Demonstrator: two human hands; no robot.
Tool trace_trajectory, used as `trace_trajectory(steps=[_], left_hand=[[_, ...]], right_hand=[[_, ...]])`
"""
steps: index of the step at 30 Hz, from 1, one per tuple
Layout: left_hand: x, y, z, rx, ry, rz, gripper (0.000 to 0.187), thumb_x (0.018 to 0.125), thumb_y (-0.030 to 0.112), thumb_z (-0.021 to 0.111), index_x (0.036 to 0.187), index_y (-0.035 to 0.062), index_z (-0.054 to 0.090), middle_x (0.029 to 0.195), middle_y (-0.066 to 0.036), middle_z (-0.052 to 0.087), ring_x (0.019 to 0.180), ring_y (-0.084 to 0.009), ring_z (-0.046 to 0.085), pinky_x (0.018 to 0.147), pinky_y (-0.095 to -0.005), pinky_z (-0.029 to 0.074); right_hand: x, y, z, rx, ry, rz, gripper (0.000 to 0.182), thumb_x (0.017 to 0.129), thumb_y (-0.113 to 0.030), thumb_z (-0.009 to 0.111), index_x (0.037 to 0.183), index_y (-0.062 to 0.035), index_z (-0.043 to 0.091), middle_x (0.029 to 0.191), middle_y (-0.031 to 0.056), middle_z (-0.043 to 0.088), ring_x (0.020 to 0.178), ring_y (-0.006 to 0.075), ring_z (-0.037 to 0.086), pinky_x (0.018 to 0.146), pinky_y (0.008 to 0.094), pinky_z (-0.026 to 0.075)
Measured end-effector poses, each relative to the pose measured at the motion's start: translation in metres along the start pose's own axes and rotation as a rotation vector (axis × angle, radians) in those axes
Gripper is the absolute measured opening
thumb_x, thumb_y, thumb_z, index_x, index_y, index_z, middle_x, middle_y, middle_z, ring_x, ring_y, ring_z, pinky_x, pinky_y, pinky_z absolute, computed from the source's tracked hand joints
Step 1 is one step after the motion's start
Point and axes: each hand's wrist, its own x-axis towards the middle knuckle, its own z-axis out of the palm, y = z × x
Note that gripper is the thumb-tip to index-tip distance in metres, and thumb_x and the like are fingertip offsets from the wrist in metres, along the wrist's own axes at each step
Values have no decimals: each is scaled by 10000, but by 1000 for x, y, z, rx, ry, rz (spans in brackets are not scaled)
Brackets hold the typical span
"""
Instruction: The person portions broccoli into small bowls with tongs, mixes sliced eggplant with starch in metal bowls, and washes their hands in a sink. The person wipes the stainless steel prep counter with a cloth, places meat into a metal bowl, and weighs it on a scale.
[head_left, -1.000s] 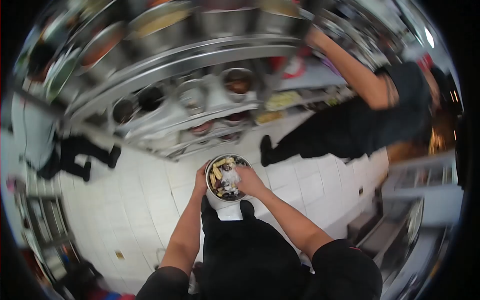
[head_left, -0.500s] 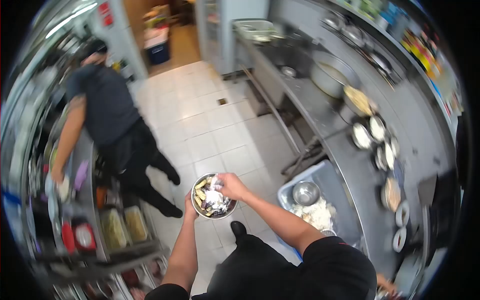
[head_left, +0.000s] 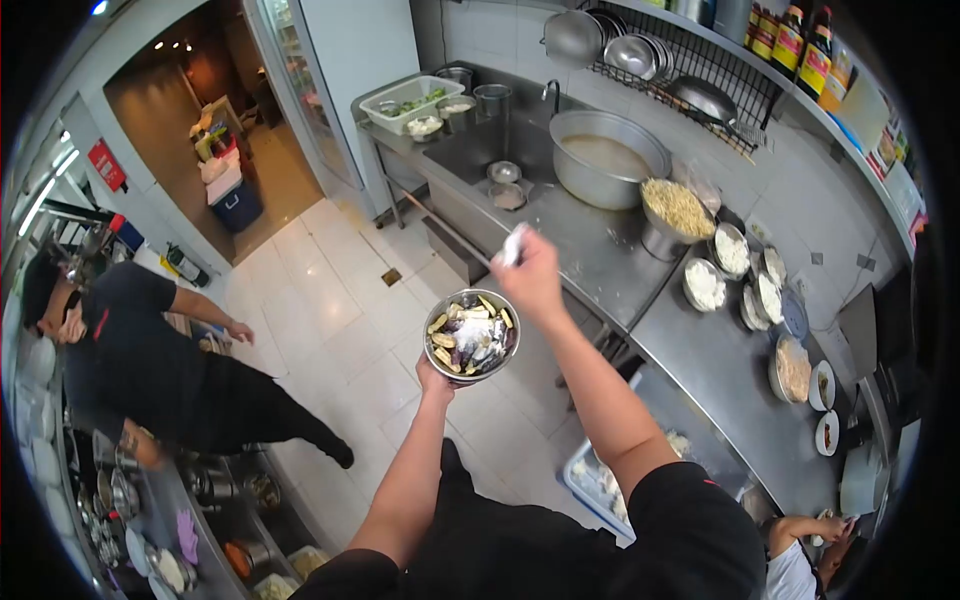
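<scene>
A round metal bowl (head_left: 472, 336) holds cut eggplant pieces (head_left: 445, 341), purple-skinned and pale inside, with white powder (head_left: 474, 332) heaped over the middle. My left hand (head_left: 436, 380) grips the bowl from its near left side, some fingers hidden beneath it. Above and to the right of the bowl, my right hand (head_left: 532, 278) is raised, clear of the rim. Its fingers are closed round a white clump (head_left: 514, 245), which may be powder; their tips are partly hidden.
Right, a steel counter (head_left: 600, 262) carries a large pot (head_left: 607, 160), a noodle-filled strainer (head_left: 680, 210) and several bowls of white food. A blue-grey tub (head_left: 600, 485) sits below. At left stands a co-worker (head_left: 160, 350); another person (head_left: 800, 555) is at the lower right.
My right hand has lifted out of the bowl, up and to the right, with something white. The bowl has shifted right and up in view; the co-worker has turned, and the view has swung.
</scene>
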Motion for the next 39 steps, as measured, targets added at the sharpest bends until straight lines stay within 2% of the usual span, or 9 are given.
trace_trajectory(steps=[2, 5, 9, 11, 15, 18, 25, 28, 39], left_hand=[[34, 26, 38, 135, 66, 60, 294, 950, 162, 507, 1211, 32, 544, 1069, -121, 643, 867, -250, 675, 623, -400, 605], [118, 51, 50, 157, -3, 123, 310, 955, 155, 498, 1233, 24, 538, 1100, -124, 642, 906, -246, 670, 649, -389, 599], [173, 101, 98, 253, -73, 161, 303, 951, 120, 484, 1225, 7, 549, 1107, -126, 646, 927, -213, 656, 753, -329, 566], [213, 110, 119, 162, -115, 223, 302, 927, 95, 517, 1207, -11, 557, 1078, -110, 657, 910, -185, 650, 759, -293, 537], [268, 115, 153, 385, -44, 260, 290, 934, 102, 504, 1215, 45, 548, 1068, -102, 655, 915, -235, 655, 726, -380, 571], [261, 131, 176, 247, 39, -90, 429, 911, -32, 358, 1269, 169, 483, 1154, -150, 604, 930, -368, 649, 628, -612, 569], [275, 106, 149, 198, -37, -19, 483, 864, -64, 305, 1292, 109, 451, 1165, -173, 577, 914, -401, 656, 620, -582, 593], [265, 101, 148, 302, -44, -56, 532, 830, -79, 323, 1303, 149, 408, 1209, -196, 543, 925, -456, 638, 622, -661, 567], [215, 47, 203, 408, -163, -123, 465, 787, -55, 336, 1220, 52, 467, 1064, -185, 611, 781, -356, 684, 513, -502, 609]], right_hand=[[34, 71, 15, -504, -317, -145, 191, 731, -84, 683, 853, 12, 571, 736, 157, 614, 683, 290, 616, 649, 386, 503], [69, 132, 29, -799, 5, -284, 218, 748, -123, 684, 882, 31, 608, 786, 218, 644, 740, 402, 617, 711, 446, 495], [104, 173, 19, -771, -174, 392, 165, 779, -114, 649, 865, 25, 638, 794, 189, 666, 678, 316, 632, 639, 414, 502], [121, 177, 25, -276, -162, 662, 261, 794, -143, 644, 949, 66, 628, 812, 176, 672, 640, 246, 634, 606, 371, 521], [165, 204, 42, 254, 238, 729, 131, 840, -62, 599, 868, 63, 628, 764, 109, 639, 581, 180, 597, 481, 342, 489], [217, 190, 43, 366, 466, 774, 93, 825, -31, 604, 855, 56, 616, 732, 99, 618, 573, 189, 592, 480, 346, 501], [343, 134, 5, 397, 557, 261, 94, 838, -33, 597, 769, 21, 631, 659, 50, 594, 485, 116, 488, 426, 285, 342], [361, 162, -9, 544, 548, 282, 64, 839, -17, 578, 856, 35, 611, 735, 86, 616, 566, 152, 555, 453, 305, 393], [331, 231, -64, 368, 633, 465, 108, 801, -14, 618, 853, 81, 623, 769, 115, 625, 591, 181, 570, 481, 356, 428]])
